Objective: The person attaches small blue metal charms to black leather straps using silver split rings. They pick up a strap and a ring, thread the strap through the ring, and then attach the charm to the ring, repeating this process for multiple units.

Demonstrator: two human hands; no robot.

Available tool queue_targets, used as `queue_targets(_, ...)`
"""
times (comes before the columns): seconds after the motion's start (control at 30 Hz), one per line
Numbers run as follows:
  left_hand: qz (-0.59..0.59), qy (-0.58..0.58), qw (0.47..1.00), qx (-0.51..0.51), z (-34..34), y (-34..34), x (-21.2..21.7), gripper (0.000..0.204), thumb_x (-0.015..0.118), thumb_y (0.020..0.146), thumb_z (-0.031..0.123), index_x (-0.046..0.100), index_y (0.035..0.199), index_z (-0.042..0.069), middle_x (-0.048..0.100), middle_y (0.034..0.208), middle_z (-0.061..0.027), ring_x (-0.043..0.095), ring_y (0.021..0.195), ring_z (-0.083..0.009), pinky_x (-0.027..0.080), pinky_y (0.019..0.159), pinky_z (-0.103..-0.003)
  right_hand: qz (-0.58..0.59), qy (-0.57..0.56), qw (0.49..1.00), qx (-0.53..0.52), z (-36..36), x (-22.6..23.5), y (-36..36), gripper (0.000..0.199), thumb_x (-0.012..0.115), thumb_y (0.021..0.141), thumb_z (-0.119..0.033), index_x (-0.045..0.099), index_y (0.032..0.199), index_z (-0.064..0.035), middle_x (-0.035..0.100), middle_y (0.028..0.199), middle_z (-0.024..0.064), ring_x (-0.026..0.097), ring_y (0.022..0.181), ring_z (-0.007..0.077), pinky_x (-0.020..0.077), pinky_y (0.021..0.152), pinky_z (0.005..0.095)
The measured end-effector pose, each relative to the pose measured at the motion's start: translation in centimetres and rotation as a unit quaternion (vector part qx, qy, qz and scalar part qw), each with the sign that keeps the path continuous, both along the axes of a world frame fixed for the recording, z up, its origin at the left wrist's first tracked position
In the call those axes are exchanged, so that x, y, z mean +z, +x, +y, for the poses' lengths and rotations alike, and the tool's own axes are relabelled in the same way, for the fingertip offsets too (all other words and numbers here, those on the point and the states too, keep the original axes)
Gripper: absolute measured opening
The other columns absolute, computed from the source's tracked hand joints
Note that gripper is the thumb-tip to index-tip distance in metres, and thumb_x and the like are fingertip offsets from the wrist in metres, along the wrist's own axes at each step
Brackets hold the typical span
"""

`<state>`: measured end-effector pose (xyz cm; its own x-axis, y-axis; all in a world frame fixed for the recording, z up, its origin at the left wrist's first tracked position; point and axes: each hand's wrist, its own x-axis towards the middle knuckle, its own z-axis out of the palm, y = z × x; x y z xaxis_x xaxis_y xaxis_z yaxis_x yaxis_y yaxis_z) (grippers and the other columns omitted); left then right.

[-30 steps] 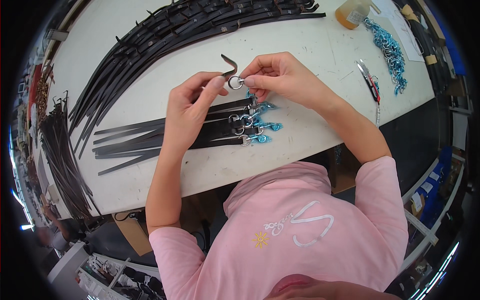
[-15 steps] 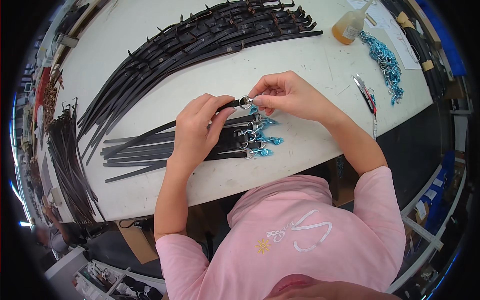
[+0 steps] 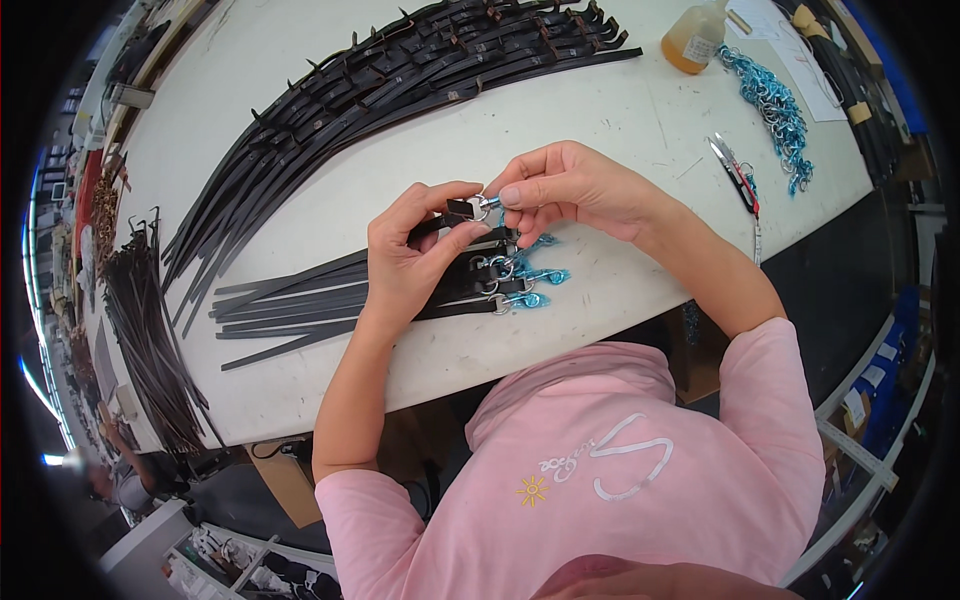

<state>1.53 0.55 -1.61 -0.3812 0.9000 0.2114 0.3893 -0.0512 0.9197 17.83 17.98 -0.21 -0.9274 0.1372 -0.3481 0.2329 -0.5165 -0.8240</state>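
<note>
My left hand (image 3: pixel 400 250) pinches the end of a black strap (image 3: pixel 459 208), which carries a silver metal ring (image 3: pixel 479 208). Opposite it, the fingertips of my right hand (image 3: pixel 575 195) are closed on a snap hook (image 3: pixel 493 202) at that ring; part of the hook is hidden by the fingers. Below both hands, several black straps (image 3: pixel 285 308) lie side by side on the white table (image 3: pixel 620 270). Their right ends bear silver rings and snap hooks in blue wrapping (image 3: pixel 548 276). The held strap's tail is mostly hidden behind my left hand.
A large stack of black straps (image 3: pixel 380 90) spreads across the far side, and another strap bundle (image 3: pixel 150 330) hangs over the left edge. On the right are a bottle of amber liquid (image 3: pixel 690 45), a blue-wrapped hook pile (image 3: pixel 770 115) and a red-and-black cutting tool (image 3: pixel 738 178).
My left hand has turned, so the strap end now bends up and shows between its fingers. My right hand stays at the ring, its fingers shifted on the hook. The view has tilted slightly.
</note>
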Motion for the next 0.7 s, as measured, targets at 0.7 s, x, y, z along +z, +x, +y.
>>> queue_targets(0.7, 0.104, -0.002, 0.994, 0.013, -0.1, 0.3, 0.5, 0.032, 0.086, 0.077, 0.007, 0.078, 0.108, 0.011, 0.065, 0.080, 0.0003, 0.045, 0.058, -0.0038, 0.032, 0.047, -0.022, 0.016, 0.111, 0.994, 0.018, 0.0, -0.1, 0.3, 0.024, 0.073, 0.094, -0.022, 0.070, 0.107, -0.0014, 0.071, 0.090, 0.0037, 0.067, 0.078, 0.0085, 0.0571, 0.072, 0.0232)
